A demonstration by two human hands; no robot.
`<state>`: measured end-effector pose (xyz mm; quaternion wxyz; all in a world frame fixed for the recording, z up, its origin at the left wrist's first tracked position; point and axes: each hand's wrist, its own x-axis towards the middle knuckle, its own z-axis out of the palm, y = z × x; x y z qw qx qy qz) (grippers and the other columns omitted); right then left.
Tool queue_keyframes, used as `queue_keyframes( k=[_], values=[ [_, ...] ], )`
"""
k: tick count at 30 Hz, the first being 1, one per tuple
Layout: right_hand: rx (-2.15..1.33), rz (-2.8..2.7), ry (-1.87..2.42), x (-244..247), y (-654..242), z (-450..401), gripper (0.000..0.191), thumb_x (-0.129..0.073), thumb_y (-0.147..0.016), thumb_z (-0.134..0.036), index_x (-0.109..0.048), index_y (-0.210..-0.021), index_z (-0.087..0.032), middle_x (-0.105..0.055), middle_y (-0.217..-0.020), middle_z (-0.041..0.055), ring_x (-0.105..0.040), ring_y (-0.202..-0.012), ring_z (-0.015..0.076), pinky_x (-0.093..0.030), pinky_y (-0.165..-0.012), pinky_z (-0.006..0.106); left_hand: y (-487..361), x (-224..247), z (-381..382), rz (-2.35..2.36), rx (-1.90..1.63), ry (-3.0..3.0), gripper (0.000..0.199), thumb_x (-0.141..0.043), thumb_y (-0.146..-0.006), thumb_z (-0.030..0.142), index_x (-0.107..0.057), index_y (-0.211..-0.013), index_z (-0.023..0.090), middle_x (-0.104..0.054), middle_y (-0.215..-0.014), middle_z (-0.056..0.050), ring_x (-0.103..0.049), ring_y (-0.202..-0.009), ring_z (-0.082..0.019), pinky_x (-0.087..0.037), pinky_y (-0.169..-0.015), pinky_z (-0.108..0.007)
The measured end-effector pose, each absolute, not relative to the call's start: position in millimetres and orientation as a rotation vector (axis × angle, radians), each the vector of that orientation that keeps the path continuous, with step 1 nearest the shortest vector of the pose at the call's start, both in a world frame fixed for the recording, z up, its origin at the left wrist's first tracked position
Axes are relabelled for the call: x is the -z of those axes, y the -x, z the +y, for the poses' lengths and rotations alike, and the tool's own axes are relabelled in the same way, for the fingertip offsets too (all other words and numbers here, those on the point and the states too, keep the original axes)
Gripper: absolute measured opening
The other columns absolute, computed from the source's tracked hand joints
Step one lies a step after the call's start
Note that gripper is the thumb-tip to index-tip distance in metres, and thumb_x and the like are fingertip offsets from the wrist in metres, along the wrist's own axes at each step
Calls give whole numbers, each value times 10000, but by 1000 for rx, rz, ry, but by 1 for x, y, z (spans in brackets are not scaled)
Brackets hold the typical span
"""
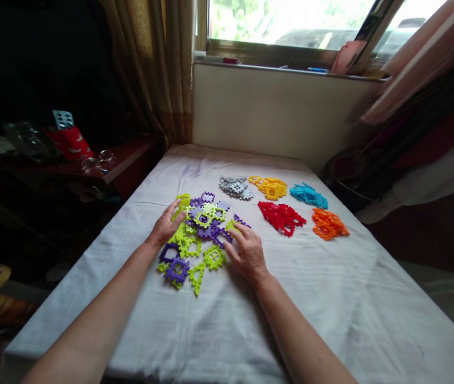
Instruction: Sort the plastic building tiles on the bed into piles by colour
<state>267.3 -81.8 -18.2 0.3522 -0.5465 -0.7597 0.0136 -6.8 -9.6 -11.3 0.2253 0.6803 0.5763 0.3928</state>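
Note:
A mixed pile of purple and lime-green plastic interlocking building pieces lies on the cloth-covered table between my hands. Some are square frames, some have window bars, and one green piece at the near side is a triangle. My left hand rests against the pile's left edge, fingers apart, beside lime-green pieces. At the right edge, my right hand spreads its fingers over a green and a purple piece. Its fingertips touch or hover just over them; I cannot tell which. Neither hand grips a piece.
Sorted piles lie farther back on the table: grey, yellow, blue, red and orange. Eyeglasses and a red container stand on a side cabinet. Clothes hang at the right.

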Motion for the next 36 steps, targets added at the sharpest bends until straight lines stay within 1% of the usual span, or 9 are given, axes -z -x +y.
queue_keyframes(
  k=[2,5,9,12,15,20,25,31,36],
  values=[
    [-68,-2068,1284,15,-265,-100,257,-615,-872,-346,-684,-1082,-215,-689,-1112,97,-609,-1048,231,-453,-948,387,10,14,-24,1649,-1133,-1949,737,-444,-859,671,-488,-1393,165,-487,-1481,-153,-420,-1404,-282,-323,-1175,-453],
    [-109,-2209,1223,8,-257,-117,258,-669,-835,-373,-679,-1036,-210,-689,-973,77,-614,-916,224,-478,-840,361,13,20,-41,1727,-1233,-1959,685,-418,-882,649,-506,-1368,174,-496,-1471,-149,-442,-1389,-263,-324,-1181,-446],
    [-131,-2264,1250,3,-248,-121,248,-727,-783,-389,-679,-946,-210,-663,-960,67,-594,-909,223,-472,-821,356,11,22,-52,1748,-1322,-1936,588,-411,-907,603,-559,-1298,189,-569,-1395,-139,-500,-1339,-258,-355,-1164,-455],
    [-144,-2243,1270,4,-247,-119,155,-709,-803,-351,-675,-879,-221,-662,-947,57,-590,-899,207,-471,-819,341,8,18,-53,1750,-1321,-1902,568,-404,-912,596,-581,-1260,183,-602,-1353,-138,-529,-1309,-263,-379,-1149,-459],
    [-156,-2206,1206,8,-248,-117,120,-664,-845,-334,-670,-871,-217,-672,-951,61,-600,-890,204,-484,-807,336,8,14,-54,1737,-1292,-1873,586,-404,-912,608,-585,-1262,173,-598,-1363,-135,-530,-1308,-266,-376,-1151,-454],
    [-235,-1999,1172,9,-257,-107,178,-524,-940,-302,-674,-913,-210,-678,-933,66,-623,-875,186,-509,-803,314,8,11,-51,1710,-1258,-1824,585,-415,-909,621,-600,-1255,187,-600,-1372,-105,-529,-1307,-259,-371,-1154,-440],
    [-314,-1760,1297,6,-276,-91,288,-442,-966,-253,-661,-782,-217,-673,-818,48,-641,-798,166,-510,-769,283,9,10,-49,1714,-1224,-1773,569,-435,-900,622,-614,-1246,208,-618,-1351,-83,-543,-1291,-265,-384,-1146,-438],
    [-374,-1600,1361,4,-295,-83,370,-397,-968,-322,-607,-679,-224,-660,-752,45,-633,-734,166,-500,-712,278,13,14,-47,1708,-1230,-1759,547,-474,-879,617,-632,-1213,213,-628,-1336,-86,-558,-1273,-267,-389,-1139,-445],
    [-316,-1503,1473,15,-315,-81,419,-380,-951,-412,-558,-617,-232,-629,-686,35,-603,-692,172,-481,-689,287,13,19,-46,1719,-1316,-1723,521,-466,-879,594,-634,-1184,205,-643,-1313,-96,-575,-1256,-262,-414,-1117,-452]
  ],
)
